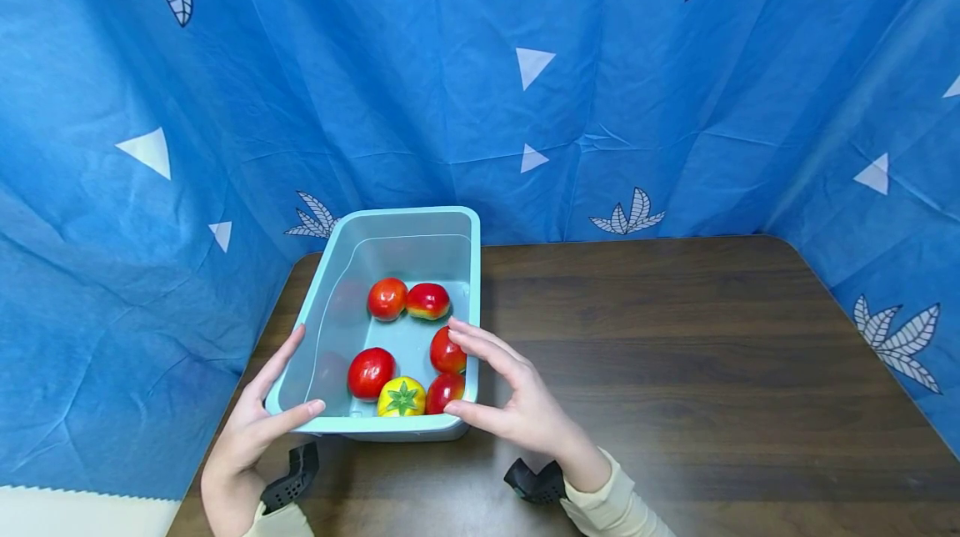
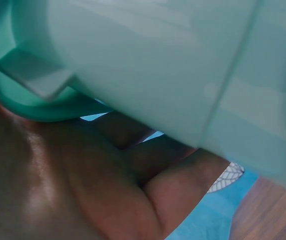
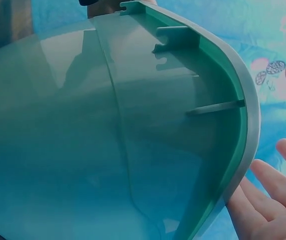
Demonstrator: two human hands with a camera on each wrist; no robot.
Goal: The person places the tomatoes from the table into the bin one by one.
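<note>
A light blue-green plastic bin [image 1: 472,249] stands at the left of the table, with several red fruits [image 1: 371,373] and one yellow fruit with a green star-shaped top [image 1: 401,398] in it. My left hand [image 1: 243,429] grips the bin's front left corner, its thumb over the rim and its fingers along the outer wall, as the left wrist view also shows. At the front right, my right hand [image 1: 521,404] has its fingers spread and fairly straight by the rim. In the right wrist view some fingertips [image 3: 260,172] touch the rim, while others stand off it.
Brown wooden table [image 1: 660,353] extends to the right of the bin. A blue patterned curtain [image 1: 480,87] hangs behind it and at both sides. Black straps [image 1: 291,479] with cameras are on the wrists.
</note>
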